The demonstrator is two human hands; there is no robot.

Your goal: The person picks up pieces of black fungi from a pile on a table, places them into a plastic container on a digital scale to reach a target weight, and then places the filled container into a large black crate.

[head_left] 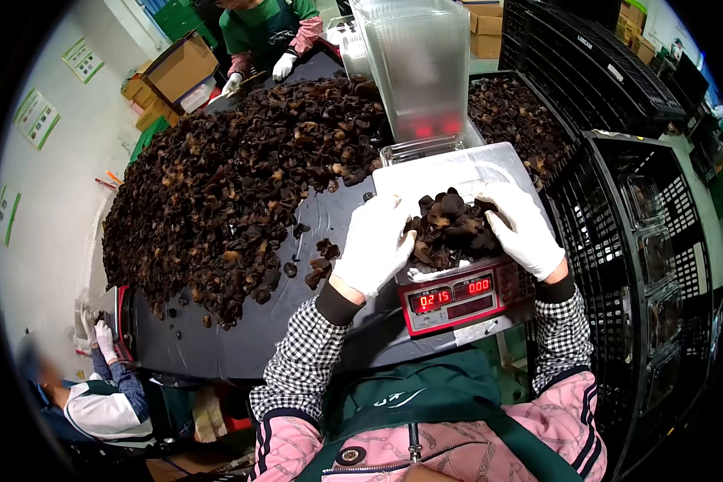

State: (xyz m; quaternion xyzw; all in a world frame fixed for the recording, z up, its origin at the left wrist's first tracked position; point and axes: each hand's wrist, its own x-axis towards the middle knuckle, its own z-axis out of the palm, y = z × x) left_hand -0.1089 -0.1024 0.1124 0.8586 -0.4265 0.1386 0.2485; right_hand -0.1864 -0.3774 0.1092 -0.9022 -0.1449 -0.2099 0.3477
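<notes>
The left hand (375,245) and right hand (525,231), fingers curved and half open, cup a fungus portion (450,229) on the scale (466,312) at the worktop's (209,349) near right corner, its display (434,302) reading 0.215, while a large heap (233,189) toward the left edge lies unportioned.

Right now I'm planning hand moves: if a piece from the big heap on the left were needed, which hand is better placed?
Probably the left hand: it is nearer the big heap, with loose pieces close by its wrist. The right hand is beyond the dark pile on the scale.
</notes>
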